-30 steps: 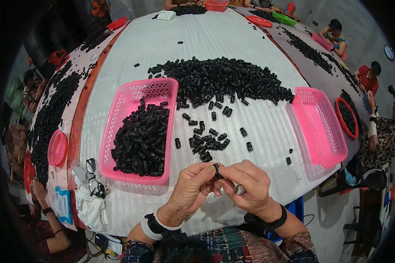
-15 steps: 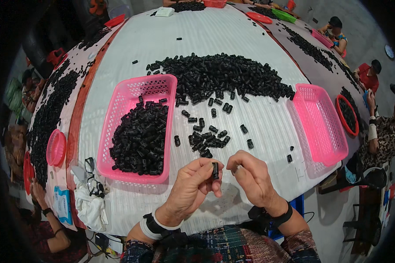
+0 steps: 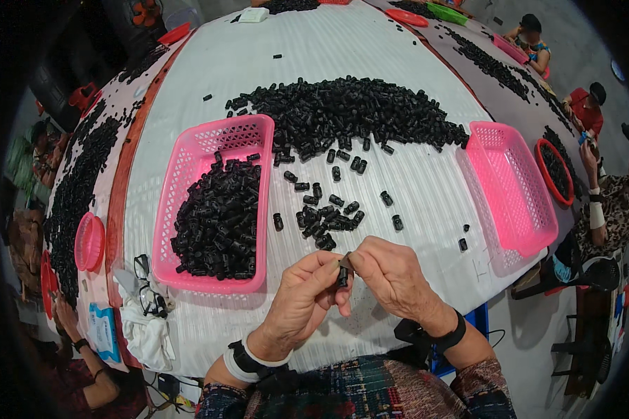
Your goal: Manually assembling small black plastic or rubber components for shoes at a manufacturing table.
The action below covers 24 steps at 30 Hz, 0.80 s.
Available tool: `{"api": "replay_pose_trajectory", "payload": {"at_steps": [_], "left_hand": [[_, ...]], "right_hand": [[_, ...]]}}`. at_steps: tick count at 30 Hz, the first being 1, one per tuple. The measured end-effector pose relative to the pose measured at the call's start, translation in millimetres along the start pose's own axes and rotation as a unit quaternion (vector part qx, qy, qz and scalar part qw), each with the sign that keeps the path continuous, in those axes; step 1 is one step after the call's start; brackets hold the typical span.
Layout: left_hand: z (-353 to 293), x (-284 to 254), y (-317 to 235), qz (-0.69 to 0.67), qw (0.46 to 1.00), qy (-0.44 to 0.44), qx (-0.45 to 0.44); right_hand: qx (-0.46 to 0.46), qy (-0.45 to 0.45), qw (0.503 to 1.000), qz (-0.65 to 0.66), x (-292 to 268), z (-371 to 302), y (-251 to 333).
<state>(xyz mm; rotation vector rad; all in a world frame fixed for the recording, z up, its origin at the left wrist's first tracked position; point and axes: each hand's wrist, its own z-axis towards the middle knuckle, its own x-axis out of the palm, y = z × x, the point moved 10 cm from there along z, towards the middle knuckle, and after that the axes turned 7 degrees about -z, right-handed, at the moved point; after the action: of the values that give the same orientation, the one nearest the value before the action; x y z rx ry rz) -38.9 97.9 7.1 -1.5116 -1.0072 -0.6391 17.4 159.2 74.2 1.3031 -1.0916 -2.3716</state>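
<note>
- A small black tubular piece (image 3: 342, 276) is pinched upright between both hands, above the near edge of the white table (image 3: 370, 49).
- The left hand (image 3: 304, 297) is curled, thumb and fingers closed on the piece's lower part.
- The right hand (image 3: 393, 278) is nearly closed, fingertips nipped on something tiny at the piece's top; what it is cannot be told.
- The piece could be dropped over the table edge if the fingertip grip slackens.
- A loose cluster of black pieces (image 3: 325, 218) lies just beyond; it could be scattered by a careless sweep.
- The left pink basket (image 3: 189, 167) is seen well filled, the right pink basket (image 3: 510, 183) bare.
- A flat blue packet (image 3: 105, 332) is seen at far left, beside a white cloth (image 3: 147, 332) and spectacles (image 3: 145, 286).
</note>
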Motion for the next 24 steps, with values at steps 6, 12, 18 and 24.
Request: {"api": "replay_pose_trajectory", "payload": {"at_steps": [6,12,18,24], "left_hand": [[1.8,-7.3,2.6,0.003,1.000,-0.021,-0.005],[2.8,-11.0,5.7,-0.010,0.999,-0.032,-0.018],[5.0,-19.1,13.7,-0.004,0.997,-0.057,-0.042],[5.4,-17.8,21.2,-0.025,0.996,-0.041,-0.069]], "right_hand": [[-0.001,0.010,1.000,-0.006,3.4,1.3,-2.0],[-0.010,0.010,0.999,-0.031,6.6,0.9,-4.3],[-0.010,0.012,0.997,-0.069,8.9,-3.3,-11.0],[-0.014,0.024,0.997,-0.072,10.4,-5.3,-14.3]]}}
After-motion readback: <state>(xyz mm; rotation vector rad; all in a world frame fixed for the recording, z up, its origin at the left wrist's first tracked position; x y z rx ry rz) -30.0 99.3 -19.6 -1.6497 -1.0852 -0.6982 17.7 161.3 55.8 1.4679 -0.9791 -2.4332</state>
